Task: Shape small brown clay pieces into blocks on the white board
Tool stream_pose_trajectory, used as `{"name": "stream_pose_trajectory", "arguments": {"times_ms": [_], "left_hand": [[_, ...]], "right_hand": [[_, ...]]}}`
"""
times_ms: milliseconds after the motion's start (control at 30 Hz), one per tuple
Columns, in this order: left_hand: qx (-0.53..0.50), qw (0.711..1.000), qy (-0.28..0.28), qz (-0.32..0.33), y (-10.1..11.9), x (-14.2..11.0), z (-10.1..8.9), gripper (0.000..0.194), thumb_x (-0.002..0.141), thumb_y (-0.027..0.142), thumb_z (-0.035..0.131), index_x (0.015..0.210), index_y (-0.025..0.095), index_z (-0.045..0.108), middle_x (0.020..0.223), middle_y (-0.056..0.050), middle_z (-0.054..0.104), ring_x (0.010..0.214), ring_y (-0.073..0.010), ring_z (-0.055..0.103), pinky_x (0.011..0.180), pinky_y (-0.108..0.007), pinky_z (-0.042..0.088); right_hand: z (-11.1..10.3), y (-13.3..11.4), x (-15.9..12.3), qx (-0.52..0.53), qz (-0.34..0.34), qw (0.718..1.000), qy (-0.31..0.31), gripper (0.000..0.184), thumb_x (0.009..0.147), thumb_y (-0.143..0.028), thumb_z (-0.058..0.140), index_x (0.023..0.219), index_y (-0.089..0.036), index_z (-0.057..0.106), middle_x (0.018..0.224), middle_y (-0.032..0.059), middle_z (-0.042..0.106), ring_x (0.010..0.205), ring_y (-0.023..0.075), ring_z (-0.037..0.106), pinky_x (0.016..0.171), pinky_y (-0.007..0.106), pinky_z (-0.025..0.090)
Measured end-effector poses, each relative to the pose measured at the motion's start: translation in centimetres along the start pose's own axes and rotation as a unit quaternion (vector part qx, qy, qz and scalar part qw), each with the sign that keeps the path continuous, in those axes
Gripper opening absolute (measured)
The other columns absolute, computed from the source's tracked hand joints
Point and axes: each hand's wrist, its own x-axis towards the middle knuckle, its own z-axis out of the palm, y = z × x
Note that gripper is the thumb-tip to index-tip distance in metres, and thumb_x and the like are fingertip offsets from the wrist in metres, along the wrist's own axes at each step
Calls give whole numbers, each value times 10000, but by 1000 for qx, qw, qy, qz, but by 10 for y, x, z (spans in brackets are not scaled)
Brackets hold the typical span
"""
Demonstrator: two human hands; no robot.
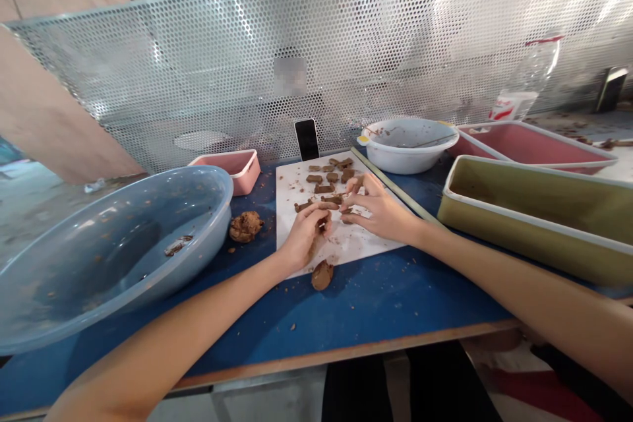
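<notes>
Perforated metal screen (pixel 198 59) behind a blue tabletop (pixel 395 297), where a white sheet (pixel 363 244) carries small brown clay-like pieces (pixel 324 189) in loose rows. The left hand (pixel 307 234) bends over the sheet with fingers curled; the right hand (pixel 373 211) reaches in with fingers parted. Their fingertips nearly meet among the nearest pieces; whether either pinches one cannot be told. The pieces look light, soft and perhaps tacky, likely to dent, so a gentle hold on both sides of the thick middle seems best. A rounded lump (pixel 322 275) lies at the sheet's near edge. Fingers hide some clay, finer shapes are too small to read, and the blue basin (pixel 220 217) is cut off at left.
</notes>
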Motion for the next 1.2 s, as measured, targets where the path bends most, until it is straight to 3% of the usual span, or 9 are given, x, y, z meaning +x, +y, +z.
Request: {"name": "stream_pose_trajectory", "arguments": {"times_ms": [133, 333, 700, 933, 1200], "left_hand": [[10, 1000, 0, 0, 1, -1, 1, 211, 793, 277, 797, 963, 151, 798, 708, 11, 564, 619, -121, 483, 616, -267, 369], [82, 996, -35, 18, 2, -4, 3, 281, 879, 433, 863, 937, 170, 785, 668, 24, 531, 623, -120, 435, 630, -274, 340], [122, 991, -58, 21, 0, -5, 0, 504, 798, 565, 960, 1062, 149, 856, 781, -11, 633, 652, -105, 416, 627, -265, 325], [98, 994, -43, 34, 1, -5, 0, 411, 831, 531, 938, 932, 156, 802, 698, 22, 538, 634, -112, 407, 619, -269, 315], [99, 994, -43, 20, 2, -6, 3, 417, 907, 533, 854, 786, 183, 662, 651, 25, 509, 617, -126, 423, 623, -282, 323]], "right_hand": [[0, 0, 0, 2, -9, 1000, -11, 227, 1063, -410, 730, 911, -246, 770, 1188, 104, 605, 1194, 297, 606, 1137, 567, 520], [0, -2, 0, -11, -16, 1000, -17, 137, 1045, -398, 754, 1075, -268, 786, 1229, 118, 614, 1258, 312, 612, 1159, 572, 522], [-1, -1, 0, -27, -1, 1000, -3, 110, 1057, -365, 725, 1054, -277, 793, 1205, 103, 644, 1206, 303, 629, 1108, 544, 527], [-3, -3, 0, -21, 5, 1000, 2, 189, 1027, -420, 767, 1171, -297, 771, 1211, 97, 636, 1232, 310, 620, 1122, 544, 509], [-3, -1, -1, -22, 2, 1000, -2, 176, 1100, -407, 653, 1126, -305, 794, 1193, 94, 645, 1242, 299, 618, 1085, 515, 487]]}}
